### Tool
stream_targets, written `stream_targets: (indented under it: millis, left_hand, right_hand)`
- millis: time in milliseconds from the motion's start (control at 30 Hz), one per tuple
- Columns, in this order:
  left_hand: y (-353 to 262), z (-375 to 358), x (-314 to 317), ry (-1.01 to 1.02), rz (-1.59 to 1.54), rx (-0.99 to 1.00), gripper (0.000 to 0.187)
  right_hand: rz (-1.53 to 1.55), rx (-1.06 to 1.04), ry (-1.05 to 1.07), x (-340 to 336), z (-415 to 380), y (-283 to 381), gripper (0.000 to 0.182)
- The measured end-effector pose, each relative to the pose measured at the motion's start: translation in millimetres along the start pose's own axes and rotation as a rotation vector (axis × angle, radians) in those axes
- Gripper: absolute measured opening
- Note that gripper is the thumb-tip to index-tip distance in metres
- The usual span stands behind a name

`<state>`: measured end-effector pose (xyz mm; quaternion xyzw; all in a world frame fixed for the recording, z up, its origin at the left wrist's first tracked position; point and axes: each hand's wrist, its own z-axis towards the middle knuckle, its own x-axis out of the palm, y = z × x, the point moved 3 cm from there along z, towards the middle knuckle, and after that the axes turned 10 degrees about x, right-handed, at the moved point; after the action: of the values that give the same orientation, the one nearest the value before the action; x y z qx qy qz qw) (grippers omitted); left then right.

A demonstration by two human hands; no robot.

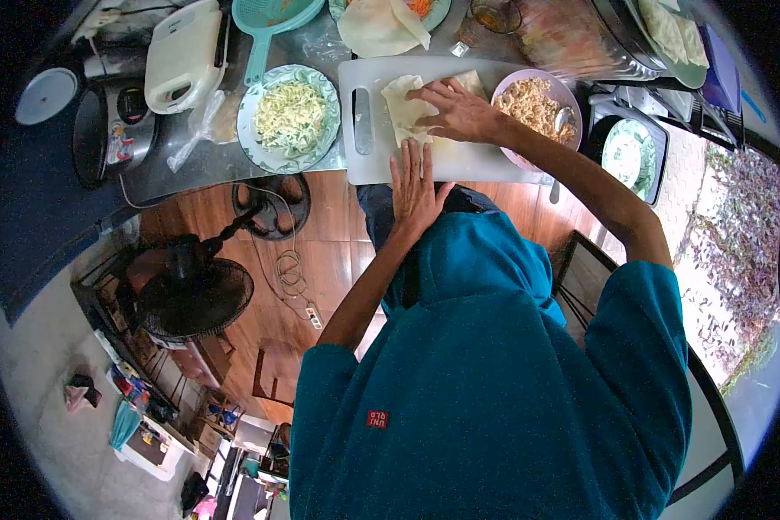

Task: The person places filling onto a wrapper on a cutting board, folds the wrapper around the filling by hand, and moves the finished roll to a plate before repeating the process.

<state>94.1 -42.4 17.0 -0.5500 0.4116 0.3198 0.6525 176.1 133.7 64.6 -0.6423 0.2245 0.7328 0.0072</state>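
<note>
A pale, thin wrapper sheet (402, 104) lies on the white cutting board (368, 74). Over its right part, my right hand (461, 111) rests with bent, spread fingers, touching the sheet; what is under the palm is hidden. At the near edge of the board, my left hand (418, 186) lies flat, its stretched fingertips at the sheet's lower edge. Just right of my right hand sits a pink bowl (500, 147) of crumbly brownish filling (533, 104) with a spoon (565, 120) in it. Left of the board, a green-rimmed plate (250, 143) holds shredded pale-green vegetable (290, 111).
Behind the board stands a plate with more wrapper sheets (377, 28). A turquoise strainer (260, 52), a white sandwich maker (182, 61) and a plastic bag (195, 130) are at left. A glass (494, 16) stands behind. A black fan (195, 295) and cable are on the floor side.
</note>
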Motion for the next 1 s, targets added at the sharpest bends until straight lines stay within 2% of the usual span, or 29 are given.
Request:
stream_targets:
  millis: [67,133,167,233,333,567,733,967,1000]
  left_hand:
    - [0,0,1,-0.004,0.001,0.001,0.086]
    - [0,-1,2,-0.005,0.008,-0.015,0.084]
    - [0,0,3,-0.006,0.009,-0.014,0.084]
    - [1,0,4,-0.012,-0.005,-0.01,0.082]
    - [4,-2,9,0.013,-0.007,-0.024,0.08]
    - [4,-4,4,0.004,-0.03,-0.031,0.078]
    - [7,-3,-4,-0.008,0.006,-0.028,0.076]
    - [12,8,-13,0.016,-0.019,-0.036,0.072]
    - [12,9,-13,0.027,-0.025,-0.031,0.072]
  right_hand:
    - [0.04,0.074,0.022,-1,0,1,0.035]
    - [0.127,0.261,0.025,-3,-2,6,0.046]
    - [0.126,0.261,0.024,-3,-2,11,0.046]
    - [0.231,0.442,0.08,6,-2,16,0.06]
    - [0.352,0.561,0.058,21,-3,24,0.061]
    - [0.511,0.721,-0.012,30,-1,36,0.054]
    - [0.6,0.809,-0.144,27,-1,34,0.052]
    - [0.505,0.877,-0.131,34,2,28,0.056]
    - [0.435,0.857,-0.179,33,1,29,0.056]
